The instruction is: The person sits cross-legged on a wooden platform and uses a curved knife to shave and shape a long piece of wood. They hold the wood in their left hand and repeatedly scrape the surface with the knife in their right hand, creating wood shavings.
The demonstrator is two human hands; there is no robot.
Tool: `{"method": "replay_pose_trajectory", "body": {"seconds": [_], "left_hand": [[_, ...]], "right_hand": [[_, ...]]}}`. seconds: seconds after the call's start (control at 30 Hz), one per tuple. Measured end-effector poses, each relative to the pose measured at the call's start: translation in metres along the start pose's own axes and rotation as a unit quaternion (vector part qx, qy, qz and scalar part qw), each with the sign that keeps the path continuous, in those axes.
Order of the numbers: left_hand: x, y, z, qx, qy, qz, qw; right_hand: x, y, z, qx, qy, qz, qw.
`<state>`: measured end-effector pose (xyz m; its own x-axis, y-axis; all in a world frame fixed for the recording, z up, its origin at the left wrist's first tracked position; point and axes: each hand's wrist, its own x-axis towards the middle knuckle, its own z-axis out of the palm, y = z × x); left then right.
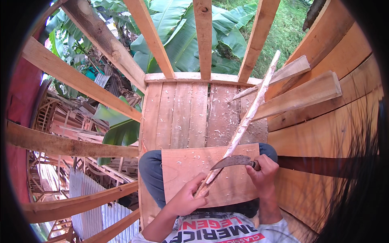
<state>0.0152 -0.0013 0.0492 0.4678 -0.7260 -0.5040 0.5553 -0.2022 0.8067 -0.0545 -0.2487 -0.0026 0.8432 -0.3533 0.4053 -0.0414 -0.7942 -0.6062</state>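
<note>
A long, mostly peeled wooden stick (248, 117) slants from my lap up to the far right. My left hand (189, 195) is wrapped round its lower end, where some brown bark shows. In my right hand (263, 172) is the handle of a knife with a curved, dark blade (231, 161). The blade lies across the stick, a little above my left hand. Beneath both is a thin wooden board (182, 166) resting over my thighs, dotted with small shavings.
Shavings are strewn over the plank floor (178, 109). Two loose boards (300, 95) lean at the right against a plank wall (312, 139). Wooden railing bars (202, 40) stand ahead and to the left. Beyond them are banana leaves (174, 44) and corrugated metal sheets (87, 198).
</note>
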Motion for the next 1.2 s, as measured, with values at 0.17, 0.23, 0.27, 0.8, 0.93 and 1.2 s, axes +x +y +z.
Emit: {"method": "replay_pose_trajectory", "body": {"seconds": [0.17, 0.23, 0.27, 0.8, 0.93, 1.2], "left_hand": [[-0.005, 0.005, -0.001, -0.077, -0.048, -0.009, 0.996], [-0.011, -0.001, -0.006, -0.064, -0.044, 0.016, 0.997], [-0.014, -0.005, -0.009, -0.058, -0.041, 0.029, 0.997], [-0.023, -0.036, 0.004, -0.065, -0.089, 0.004, 0.994], [-0.026, -0.045, 0.005, -0.077, -0.083, -0.026, 0.993], [-0.017, -0.036, 0.009, -0.016, -0.043, -0.002, 0.999]], "right_hand": [[-0.001, 0.013, -0.001, 0.013, 0.057, 0.058, 0.997], [0.002, 0.02, -0.002, 0.077, 0.104, 0.181, 0.975], [0.006, 0.025, -0.009, 0.093, 0.134, 0.221, 0.961], [0.021, 0.061, -0.019, 0.049, 0.187, 0.239, 0.952], [-0.003, 0.057, -0.037, 0.139, 0.081, 0.141, 0.977], [-0.01, -0.009, -0.002, 0.021, -0.072, 0.038, 0.996]]}}
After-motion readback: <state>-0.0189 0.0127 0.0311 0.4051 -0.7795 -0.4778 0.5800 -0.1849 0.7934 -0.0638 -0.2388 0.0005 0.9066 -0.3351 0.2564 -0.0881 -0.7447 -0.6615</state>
